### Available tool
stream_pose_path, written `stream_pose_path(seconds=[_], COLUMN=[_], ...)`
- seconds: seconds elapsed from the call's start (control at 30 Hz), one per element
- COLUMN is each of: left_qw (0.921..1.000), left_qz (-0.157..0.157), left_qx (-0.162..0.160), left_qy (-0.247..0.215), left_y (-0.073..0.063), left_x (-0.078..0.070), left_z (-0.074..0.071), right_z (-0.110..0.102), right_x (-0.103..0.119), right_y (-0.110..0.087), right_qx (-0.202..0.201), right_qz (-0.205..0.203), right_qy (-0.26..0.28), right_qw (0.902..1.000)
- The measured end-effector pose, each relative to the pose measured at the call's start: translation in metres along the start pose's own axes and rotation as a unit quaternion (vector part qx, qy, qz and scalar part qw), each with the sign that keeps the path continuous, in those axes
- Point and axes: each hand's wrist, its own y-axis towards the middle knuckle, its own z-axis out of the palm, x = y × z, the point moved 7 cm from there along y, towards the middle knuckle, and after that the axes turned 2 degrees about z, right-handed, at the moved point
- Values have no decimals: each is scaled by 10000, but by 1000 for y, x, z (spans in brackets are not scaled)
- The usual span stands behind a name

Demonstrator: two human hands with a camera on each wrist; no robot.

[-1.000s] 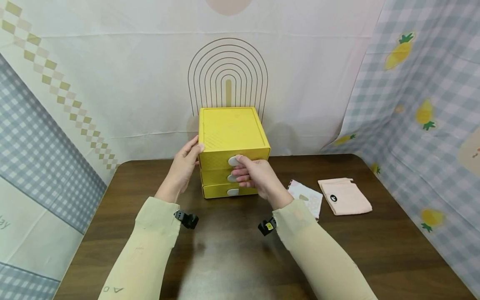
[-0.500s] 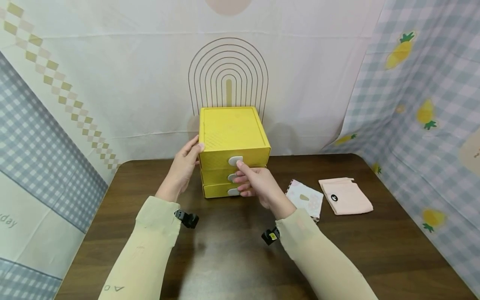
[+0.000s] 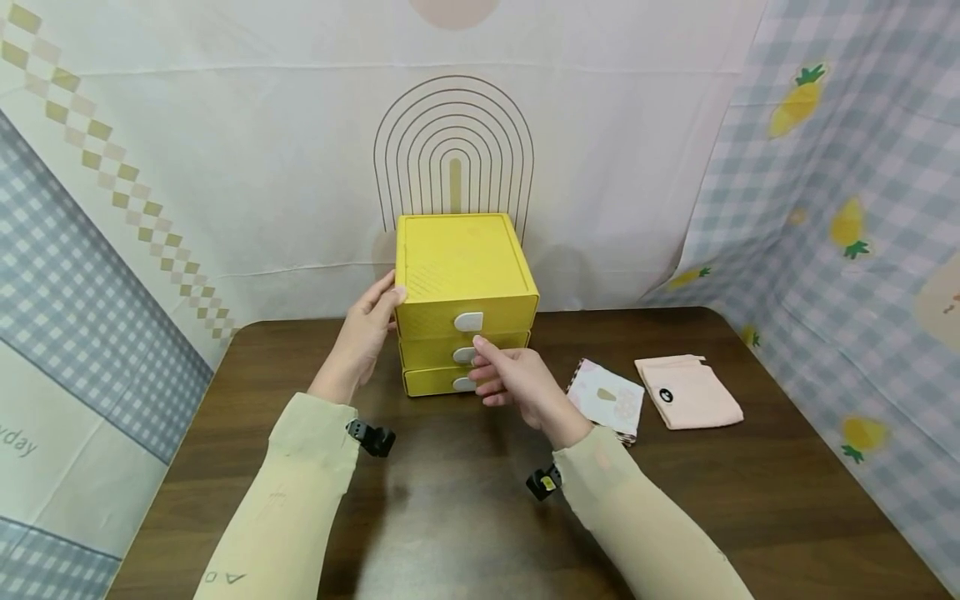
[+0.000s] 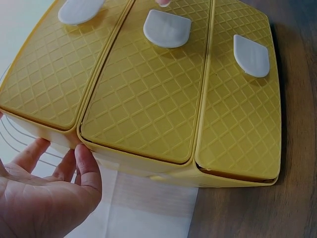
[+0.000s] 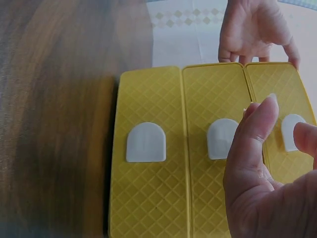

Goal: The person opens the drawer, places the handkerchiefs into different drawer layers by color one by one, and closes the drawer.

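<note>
Head view: the left grip [image 3: 358,340], relaxed, touches the yellow drawer unit [image 3: 465,260] at left; the right grip [image 3: 522,381], loose and empty, hovers near white handles [image 3: 468,322].

Our left arm [image 3: 281,508] and right arm [image 3: 645,521] reach up from the bottom of the head view. Our left hand [image 3: 358,332], left of the middle, points its fingers to the upper right. Our right hand [image 3: 525,385], lower and right of the middle, has softly bent fingers.

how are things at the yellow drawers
Left hand touching yellow drawer unit, its left side. Right hand near handles, holding nothing. Drawers look closed. Nothing else in front.
</note>
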Motion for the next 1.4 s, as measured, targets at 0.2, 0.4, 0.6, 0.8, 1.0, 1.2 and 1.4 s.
stream_pose_path(seconds=[0.2, 0.4, 0.6, 0.8, 1.0, 1.2, 1.4], left_qw=[10000, 10000, 10000, 10000, 9999, 9981, 9982], left_qz=[53, 40, 46, 33, 28, -163, -250], left_qx=[4, 14, 56, 67, 38, -68, 37], left_qy=[-24, -22, -62, 11, 156, 594, 547], left_y=[0, 0, -1, -1, -1, -3, -2], left_x=[0, -1, -2, -1, -3, -11, -15], left_z=[0, 0, 1, 1, 0, -2, -2], right_z=[1, 0, -1, 4, 14, 18, 19], right_x=[-6, -13, -20, -25, -28, -29, -31], right_y=[1, 5, 12, 19, 27, 31, 33], right_qx=[22, -54, -138, -175, -241, -377, -383], right_qz=[35, 58, 136, 197, 269, 285, 267], right_qy=[34, 73, 149, 264, 563, 760, 858], right_qw=[10000, 9999, 9997, 9993, 9978, 9960, 9952])
